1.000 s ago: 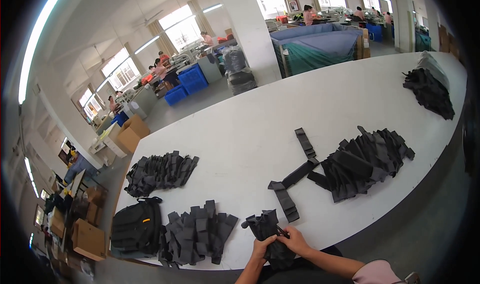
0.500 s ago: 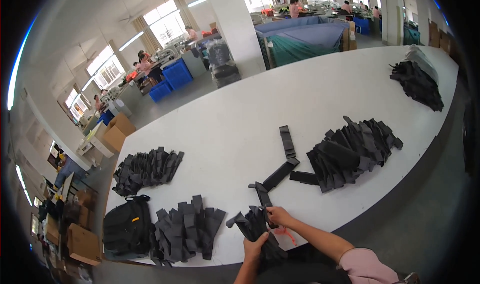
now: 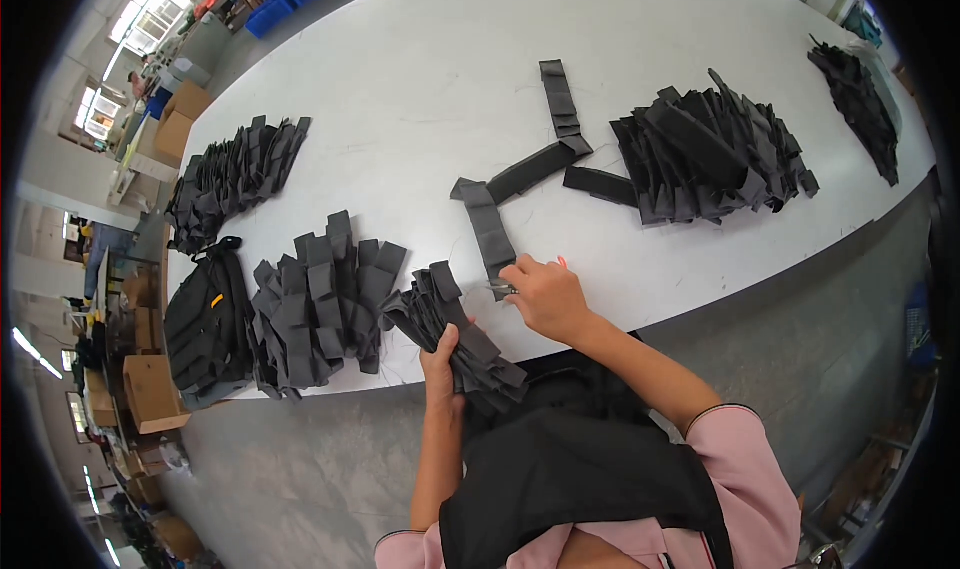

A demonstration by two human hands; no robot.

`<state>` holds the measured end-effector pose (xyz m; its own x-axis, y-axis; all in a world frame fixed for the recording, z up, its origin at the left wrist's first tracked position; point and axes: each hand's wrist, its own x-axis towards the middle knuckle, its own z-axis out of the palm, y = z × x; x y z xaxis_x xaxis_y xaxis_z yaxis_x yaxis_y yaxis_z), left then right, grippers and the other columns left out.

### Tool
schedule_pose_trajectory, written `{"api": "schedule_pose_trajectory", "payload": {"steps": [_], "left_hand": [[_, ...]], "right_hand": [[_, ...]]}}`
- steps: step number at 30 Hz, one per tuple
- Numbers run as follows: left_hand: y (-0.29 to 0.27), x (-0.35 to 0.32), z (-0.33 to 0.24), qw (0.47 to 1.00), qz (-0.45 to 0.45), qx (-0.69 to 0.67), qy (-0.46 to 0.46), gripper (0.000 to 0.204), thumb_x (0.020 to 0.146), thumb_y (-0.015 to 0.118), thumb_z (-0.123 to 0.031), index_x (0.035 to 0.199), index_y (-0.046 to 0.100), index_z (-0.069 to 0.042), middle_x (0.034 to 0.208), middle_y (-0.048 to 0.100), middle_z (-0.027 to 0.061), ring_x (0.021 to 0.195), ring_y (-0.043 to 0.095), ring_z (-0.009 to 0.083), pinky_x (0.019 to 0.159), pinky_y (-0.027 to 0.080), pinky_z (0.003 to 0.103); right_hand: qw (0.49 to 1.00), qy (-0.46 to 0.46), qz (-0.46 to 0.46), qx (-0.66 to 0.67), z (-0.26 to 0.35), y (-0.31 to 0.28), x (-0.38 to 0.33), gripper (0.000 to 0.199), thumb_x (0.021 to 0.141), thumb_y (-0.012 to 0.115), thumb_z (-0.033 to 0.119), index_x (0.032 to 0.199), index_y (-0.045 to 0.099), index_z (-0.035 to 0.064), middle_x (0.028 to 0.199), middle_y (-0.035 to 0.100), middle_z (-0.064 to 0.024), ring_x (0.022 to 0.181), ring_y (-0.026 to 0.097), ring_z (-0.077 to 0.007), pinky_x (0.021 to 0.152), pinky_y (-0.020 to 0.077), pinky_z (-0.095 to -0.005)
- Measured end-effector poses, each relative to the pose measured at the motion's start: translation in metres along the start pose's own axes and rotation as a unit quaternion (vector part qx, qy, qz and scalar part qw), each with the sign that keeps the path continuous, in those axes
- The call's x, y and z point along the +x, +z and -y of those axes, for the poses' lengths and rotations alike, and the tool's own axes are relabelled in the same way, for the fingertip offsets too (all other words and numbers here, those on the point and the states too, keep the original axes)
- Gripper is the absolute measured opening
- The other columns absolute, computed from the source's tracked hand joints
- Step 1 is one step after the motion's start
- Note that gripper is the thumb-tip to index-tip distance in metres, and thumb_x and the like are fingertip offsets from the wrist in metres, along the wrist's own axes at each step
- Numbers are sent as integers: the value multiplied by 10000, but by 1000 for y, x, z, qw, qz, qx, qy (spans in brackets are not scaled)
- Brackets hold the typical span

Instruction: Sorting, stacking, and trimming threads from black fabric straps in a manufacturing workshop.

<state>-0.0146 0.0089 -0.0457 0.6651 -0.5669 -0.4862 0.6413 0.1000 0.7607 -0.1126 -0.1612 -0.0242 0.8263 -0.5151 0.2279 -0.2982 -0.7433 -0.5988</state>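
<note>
My left hand (image 3: 440, 361) clamps the strap bundle (image 3: 455, 334) fanned for access; my right hand (image 3: 545, 294) pinches small snips (image 3: 500, 288) beside one strap (image 3: 490, 231).

The left hand (image 3: 441, 361) gripped a bundle of black strap pieces (image 3: 455, 334) at the near edge of the white table (image 3: 400, 99), low in the frame's centre. The right hand (image 3: 545, 297) rested on the table just right of the bundle, closed on a small tool with an orange tip showing, touching the lower end of a single black strap (image 3: 488, 231). A fanned pile of black pieces (image 3: 320, 299) lay left of the bundle. A larger heap (image 3: 705, 149) sat at upper right.
</note>
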Motion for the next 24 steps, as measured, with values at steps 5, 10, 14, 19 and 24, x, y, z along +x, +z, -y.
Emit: {"api": "schedule_pose_trajectory", "payload": {"steps": [5,10,14,19,24], "left_hand": [[2,-8,0,1000,2,1,-10,499,811,659,-259,1169,454,22,1008,610,158,839,636,256,652,573,375],[3,-9,-3,1000,14,-9,-10,482,815,648,-232,1174,453,24,1009,610,161,853,634,261,669,570,378],[1,-11,-13,1000,0,12,25,461,819,637,-216,1164,461,34,991,615,160,833,636,260,678,566,375],[9,24,-31,999,-16,45,14,371,803,653,-141,1101,520,36,960,632,137,776,633,215,669,540,321],[21,56,-20,998,-25,42,37,368,785,695,-157,1073,547,18,926,636,99,796,607,161,711,501,284]], "right_hand": [[981,-158,53,-96,2,21,10,138,729,621,88,837,535,82,810,509,-54,659,565,-233,608,410,-335],[987,-110,80,-83,1,28,11,127,737,612,77,844,545,70,823,519,-49,685,576,-241,601,431,-362],[996,55,17,65,-9,11,-1,226,746,651,142,942,563,73,886,540,-61,741,597,-261,612,462,-382],[985,155,-8,80,-28,23,17,456,706,725,282,1068,527,87,917,537,-87,781,605,-275,644,477,-383],[979,193,28,56,-41,61,44,571,672,746,304,1122,498,56,859,565,-117,783,608,-342,677,490,-410]]}}
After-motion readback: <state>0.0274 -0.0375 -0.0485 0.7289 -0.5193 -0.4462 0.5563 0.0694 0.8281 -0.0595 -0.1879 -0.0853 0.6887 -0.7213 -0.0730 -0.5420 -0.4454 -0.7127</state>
